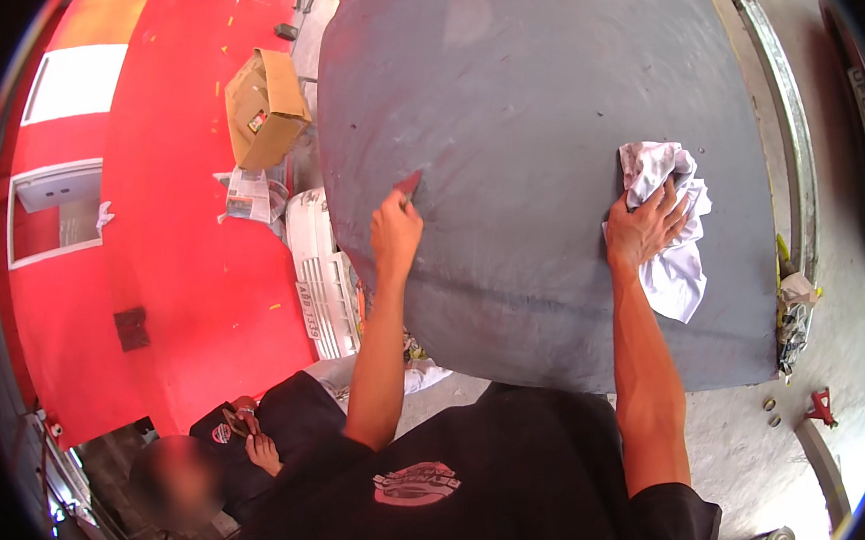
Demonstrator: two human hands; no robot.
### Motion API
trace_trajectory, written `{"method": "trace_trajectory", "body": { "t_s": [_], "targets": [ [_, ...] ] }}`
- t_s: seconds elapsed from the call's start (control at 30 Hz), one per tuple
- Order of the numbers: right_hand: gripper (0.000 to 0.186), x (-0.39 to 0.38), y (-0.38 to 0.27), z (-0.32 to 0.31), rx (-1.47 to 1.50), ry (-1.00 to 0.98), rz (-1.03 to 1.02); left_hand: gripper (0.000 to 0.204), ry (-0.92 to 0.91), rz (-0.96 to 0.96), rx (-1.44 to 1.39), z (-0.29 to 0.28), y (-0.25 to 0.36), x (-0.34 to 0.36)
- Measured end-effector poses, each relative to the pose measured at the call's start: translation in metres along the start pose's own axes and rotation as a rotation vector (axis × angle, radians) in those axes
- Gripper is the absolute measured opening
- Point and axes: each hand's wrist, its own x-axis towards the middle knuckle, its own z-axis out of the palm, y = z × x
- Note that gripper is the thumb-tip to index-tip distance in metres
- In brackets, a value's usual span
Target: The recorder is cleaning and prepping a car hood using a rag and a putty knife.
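Note:
A large grey car hood [524, 106] with a dull, smudged surface spreads in front of me. My left hand [396, 235] is closed on a small flat red-brown piece [409, 182], which looks like a folded bit of sandpaper, near the hood's left side. The piece's tip points away from me and seems to touch the surface. On the right part of the hood lies a crumpled white cloth [677, 275]. My right hand [642, 230] presses down on it, fingers curled into its folds. Faint reddish smears mark the panel beside the piece.
An open cardboard box [280, 124] and newspaper [249, 197] stand left of the hood, near a white car bumper [323, 282]. Another person's hand [262, 453] shows at lower left. A metal rail [799, 125] runs along the right; a red stand [821, 408] is on the floor.

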Motion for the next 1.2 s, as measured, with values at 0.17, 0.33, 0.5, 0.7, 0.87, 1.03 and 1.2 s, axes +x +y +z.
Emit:
{"method": "trace_trajectory", "body": {
  "t_s": [0.17, 0.33, 0.5, 0.7, 0.87, 1.03, 1.2],
  "targets": [
    [0.047, 0.002, -0.003, 0.002, -0.007, 0.000, -0.001, 0.011, 0.034, 0.101, -0.037, 0.005, -0.010, 0.004],
    [0.048, -0.001, -0.002, -0.003, 0.009, 0.005, 0.012, 0.011, 0.030, 0.062, -0.030, 0.001, -0.008, 0.000],
    [0.049, 0.001, 0.001, 0.003, 0.004, 0.020, -0.004, 0.012, 0.065, 0.104, -0.066, 0.008, -0.004, 0.003],
    [0.049, 0.009, 0.017, -0.008, -0.024, -0.008, 0.010, 0.009, 0.082, 0.174, -0.101, 0.029, 0.024, 0.000],
    [0.050, 0.002, -0.008, -0.001, -0.006, 0.009, -0.057, 0.013, -0.018, 0.159, -0.069, -0.013, 0.040, 0.161],
    [0.057, -0.005, 0.006, 0.000, -0.031, -0.076, 0.030, 0.013, 0.064, 0.276, -0.205, 0.036, 0.042, -0.002],
    [0.059, -0.005, 0.000, -0.006, -0.048, -0.084, 0.023, 0.025, -0.152, 0.047, -0.313, 0.058, 0.013, -0.200]
  ]
}}
